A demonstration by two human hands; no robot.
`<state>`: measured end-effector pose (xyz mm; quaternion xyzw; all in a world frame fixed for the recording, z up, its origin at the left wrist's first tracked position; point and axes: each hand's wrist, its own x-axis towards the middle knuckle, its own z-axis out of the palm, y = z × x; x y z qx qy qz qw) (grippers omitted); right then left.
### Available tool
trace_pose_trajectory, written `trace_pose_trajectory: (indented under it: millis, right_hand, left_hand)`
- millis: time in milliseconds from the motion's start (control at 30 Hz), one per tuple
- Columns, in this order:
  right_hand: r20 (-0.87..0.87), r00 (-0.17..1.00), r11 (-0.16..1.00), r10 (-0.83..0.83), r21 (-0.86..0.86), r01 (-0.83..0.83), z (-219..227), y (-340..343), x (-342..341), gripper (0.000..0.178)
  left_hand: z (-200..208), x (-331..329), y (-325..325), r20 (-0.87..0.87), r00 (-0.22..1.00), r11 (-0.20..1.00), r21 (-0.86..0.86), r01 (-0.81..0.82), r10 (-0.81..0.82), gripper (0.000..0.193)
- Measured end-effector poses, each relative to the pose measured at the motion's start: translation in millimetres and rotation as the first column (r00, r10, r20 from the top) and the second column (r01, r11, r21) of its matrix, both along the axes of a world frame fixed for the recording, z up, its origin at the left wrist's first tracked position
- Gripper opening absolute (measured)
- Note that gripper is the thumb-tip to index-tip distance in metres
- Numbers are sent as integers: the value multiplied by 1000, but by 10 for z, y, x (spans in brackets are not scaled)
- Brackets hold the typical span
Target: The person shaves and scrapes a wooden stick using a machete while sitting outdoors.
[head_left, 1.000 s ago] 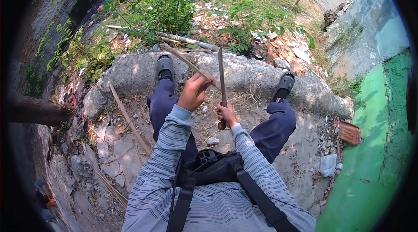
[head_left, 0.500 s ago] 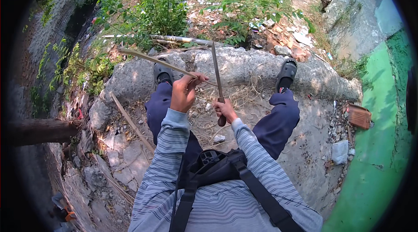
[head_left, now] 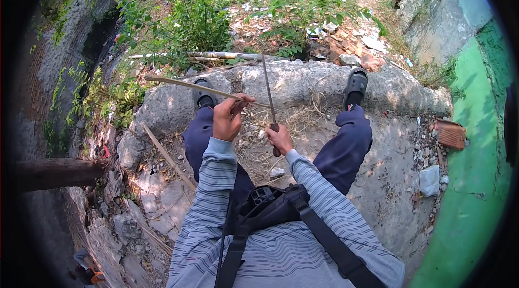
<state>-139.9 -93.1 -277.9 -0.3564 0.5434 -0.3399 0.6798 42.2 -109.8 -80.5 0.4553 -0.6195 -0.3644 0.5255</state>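
Observation:
A thin bamboo strip [head_left: 186, 83] is pinched in my left hand [head_left: 227, 120], its longer part reaching out to the left past my shoe. Closed round the dark handle of a long knife [head_left: 268, 83], my right hand [head_left: 280, 139] sits lower and just to the right. The narrow blade points away from me, with its base close to the strip's right end; whether they touch I cannot tell. Pale shavings [head_left: 308, 105] lie on the ground between my feet. Another long strip [head_left: 168, 157] rests on the ground beside my left leg.
My shoes press against a rough concrete ledge [head_left: 292, 82]. Beyond it are leafy plants [head_left: 200, 28], a pale pole [head_left: 224, 55] and scattered litter. A brown block [head_left: 450, 134] and a white lump [head_left: 429, 181] lie by the green surface [head_left: 459, 223]. A dark log [head_left: 59, 172] juts in at left.
The knife's blade leans slightly more to the left, and its handle has shifted a little. Both hands keep their holds. The whole view has shifted slightly.

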Motion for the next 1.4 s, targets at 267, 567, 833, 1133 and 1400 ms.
trace_pose_trajectory:
  millis: [267,567,833,1133,1400]
  right_hand:
    - [-40,999,985,36,-169,-43,92,18,74,16]
    - [108,993,994,42,91,-52,-411,7,-51,16]
    - [-116,992,980,-43,190,65,-843,144,-189,14]
    - [119,976,978,-180,132,164,-341,87,-170,10]
    - [-254,967,932,15,-348,-106,-86,217,80,19]
  left_hand:
    - [-6,11,7,32,999,1000,-17,-25,25,24]
    - [-67,42,-7,30,997,997,-27,-70,70,38]
    - [29,-45,30,-31,999,999,27,33,-32,12]
    - [-139,-152,-61,-455,890,985,168,44,38,62]
    - [-285,-240,-99,-319,941,985,160,-63,113,83]
